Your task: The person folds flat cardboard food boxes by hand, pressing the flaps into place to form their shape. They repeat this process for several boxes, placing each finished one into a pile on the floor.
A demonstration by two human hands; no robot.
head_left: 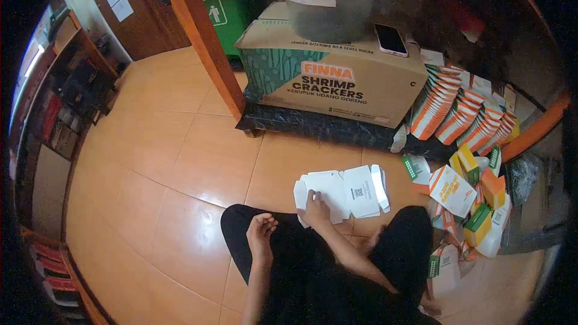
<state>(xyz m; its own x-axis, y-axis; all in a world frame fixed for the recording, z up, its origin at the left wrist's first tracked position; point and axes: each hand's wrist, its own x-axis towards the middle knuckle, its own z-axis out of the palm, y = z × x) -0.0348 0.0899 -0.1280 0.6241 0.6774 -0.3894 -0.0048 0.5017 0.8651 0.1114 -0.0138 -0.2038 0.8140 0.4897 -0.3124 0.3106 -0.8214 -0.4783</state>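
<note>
A flattened white carton (362, 191), with a small printed code on one panel, lies unfolded on the tiles before my crossed legs. My right hand (316, 211) rests on its left part, index finger stretched over the white board and the other fingers partly hidden. Beside my knee, my left hand (261, 235) is raised with its fingers curled in; nothing shows between them. To the right lies a loose heap of small food boxes (453, 191) in white, orange, green and yellow.
A cardboard box of shrimp crackers (325, 84) stands on a low black-covered platform (313, 127), with a phone (391, 40) on top. Stacked folded cartons (436, 102) lean beside it. A wooden post (205, 42) and a green bin (232, 12) are behind.
</note>
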